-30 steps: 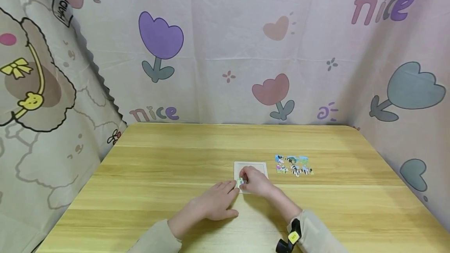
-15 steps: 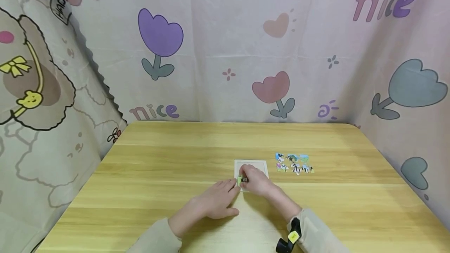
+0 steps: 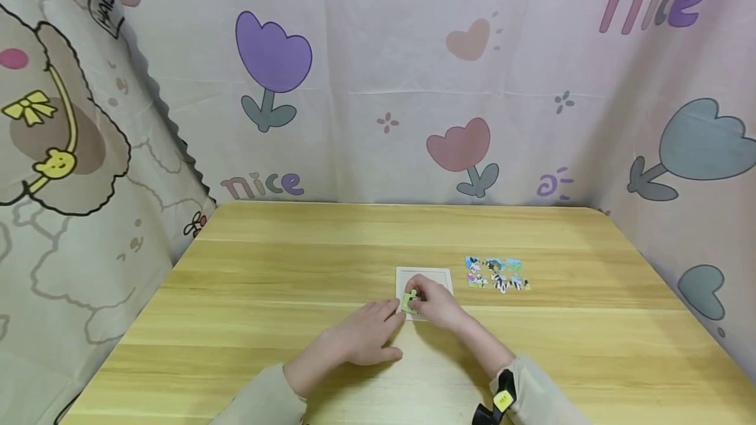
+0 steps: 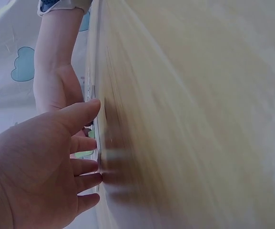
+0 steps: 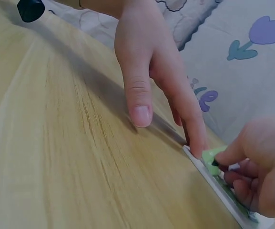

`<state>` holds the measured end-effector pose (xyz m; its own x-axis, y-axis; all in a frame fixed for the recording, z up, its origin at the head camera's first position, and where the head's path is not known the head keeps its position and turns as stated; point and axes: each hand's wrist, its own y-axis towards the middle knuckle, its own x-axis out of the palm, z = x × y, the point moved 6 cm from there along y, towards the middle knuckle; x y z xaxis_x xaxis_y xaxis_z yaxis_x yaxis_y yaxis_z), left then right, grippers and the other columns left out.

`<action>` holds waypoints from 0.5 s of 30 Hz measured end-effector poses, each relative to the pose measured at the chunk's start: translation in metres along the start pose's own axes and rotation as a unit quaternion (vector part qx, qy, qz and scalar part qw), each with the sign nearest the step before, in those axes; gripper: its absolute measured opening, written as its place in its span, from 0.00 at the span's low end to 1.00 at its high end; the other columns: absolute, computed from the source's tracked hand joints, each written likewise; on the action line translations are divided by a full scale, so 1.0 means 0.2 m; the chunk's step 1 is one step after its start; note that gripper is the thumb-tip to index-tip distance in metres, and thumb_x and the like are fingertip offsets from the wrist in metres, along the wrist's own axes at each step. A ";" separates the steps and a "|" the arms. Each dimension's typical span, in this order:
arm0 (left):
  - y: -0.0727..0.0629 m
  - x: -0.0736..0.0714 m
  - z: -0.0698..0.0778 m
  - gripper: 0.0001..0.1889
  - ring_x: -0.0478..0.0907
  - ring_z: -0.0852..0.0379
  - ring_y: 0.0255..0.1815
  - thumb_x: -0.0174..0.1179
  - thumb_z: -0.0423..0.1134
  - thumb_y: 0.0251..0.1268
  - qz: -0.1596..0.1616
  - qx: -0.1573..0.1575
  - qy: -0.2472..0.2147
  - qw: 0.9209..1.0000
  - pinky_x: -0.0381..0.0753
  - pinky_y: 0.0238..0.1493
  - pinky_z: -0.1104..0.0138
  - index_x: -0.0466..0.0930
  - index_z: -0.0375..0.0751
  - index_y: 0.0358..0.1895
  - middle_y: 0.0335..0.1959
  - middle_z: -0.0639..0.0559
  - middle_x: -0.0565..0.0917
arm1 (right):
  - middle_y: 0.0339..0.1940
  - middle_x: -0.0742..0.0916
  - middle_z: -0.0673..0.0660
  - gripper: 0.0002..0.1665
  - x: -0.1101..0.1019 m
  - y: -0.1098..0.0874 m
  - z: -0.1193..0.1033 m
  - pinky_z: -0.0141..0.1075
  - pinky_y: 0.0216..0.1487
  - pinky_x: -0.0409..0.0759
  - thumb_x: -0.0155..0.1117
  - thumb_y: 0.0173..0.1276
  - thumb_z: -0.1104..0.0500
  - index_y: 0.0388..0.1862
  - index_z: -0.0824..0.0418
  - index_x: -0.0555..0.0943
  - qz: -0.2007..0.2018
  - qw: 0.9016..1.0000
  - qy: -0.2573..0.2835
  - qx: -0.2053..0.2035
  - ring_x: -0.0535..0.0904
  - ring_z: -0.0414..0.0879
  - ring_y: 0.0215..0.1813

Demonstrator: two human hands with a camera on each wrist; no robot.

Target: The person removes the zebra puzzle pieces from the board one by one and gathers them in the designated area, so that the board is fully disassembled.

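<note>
My right hand point(image 3: 437, 305) pinches a green jigsaw puzzle piece point(image 3: 407, 303) with a dark patch, over the lower left corner of a white puzzle tray point(image 3: 422, 269). In the right wrist view the green piece point(image 5: 208, 156) shows right at the tray's rim point(image 5: 218, 189), partly covered by my thumb and fingers. My left hand point(image 3: 367, 334) lies palm down with its fingers extended, fingertips at the tray's left edge. The left wrist view has this hand point(image 4: 37, 167) in front, its fingers hiding most of the tray.
Several loose puzzle pieces point(image 3: 497, 274) with zebra pictures lie in a cluster to the right of the tray. All rests on a wooden table point(image 3: 283, 261). A printed curtain point(image 3: 366, 38) hangs behind and at both sides. A black wrist camera point(image 3: 489, 415) sits on my right wrist.
The puzzle piece has turned in my right fingers; its green face and a tab now show more. The left hand keeps its place beside the tray. The head view has shifted slightly.
</note>
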<state>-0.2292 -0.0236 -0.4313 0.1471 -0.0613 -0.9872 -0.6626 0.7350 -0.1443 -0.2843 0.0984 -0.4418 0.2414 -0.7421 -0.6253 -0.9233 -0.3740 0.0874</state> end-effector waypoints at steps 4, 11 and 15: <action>0.00 0.00 0.00 0.35 0.55 0.48 0.70 0.51 0.59 0.63 -0.003 -0.003 -0.006 1.000 0.56 0.68 0.57 0.62 0.40 0.67 0.70 0.41 0.58 | 0.27 0.76 0.53 0.10 -0.04 -0.01 0.00 0.32 0.32 0.71 0.60 0.58 0.71 0.39 0.65 0.75 -0.003 0.998 0.058 -0.008 0.70 0.43 0.31; 0.00 0.00 0.00 0.35 0.55 0.48 0.70 0.51 0.59 0.63 -0.006 -0.006 -0.007 1.000 0.56 0.68 0.56 0.62 0.40 0.67 0.70 0.41 0.58 | 0.28 0.76 0.54 0.12 -0.18 -0.04 0.05 0.31 0.28 0.71 0.60 0.61 0.68 0.44 0.66 0.75 0.018 0.995 0.102 0.015 0.70 0.44 0.31; -0.02 0.00 0.01 0.36 0.54 0.48 0.70 0.49 0.61 0.63 -0.009 -0.009 0.018 1.000 0.55 0.68 0.56 0.60 0.41 0.68 0.71 0.42 0.57 | 0.28 0.75 0.54 0.13 -0.27 -0.07 0.10 0.31 0.27 0.71 0.59 0.61 0.68 0.45 0.69 0.74 0.040 0.994 0.095 0.027 0.70 0.45 0.31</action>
<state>-0.2256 -0.0244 -0.4306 0.1336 -0.0983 -0.9862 -0.6733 0.7212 -0.1631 -0.2909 0.1553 -0.4242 0.2133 -0.8624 -0.4592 -0.9554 -0.2823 0.0863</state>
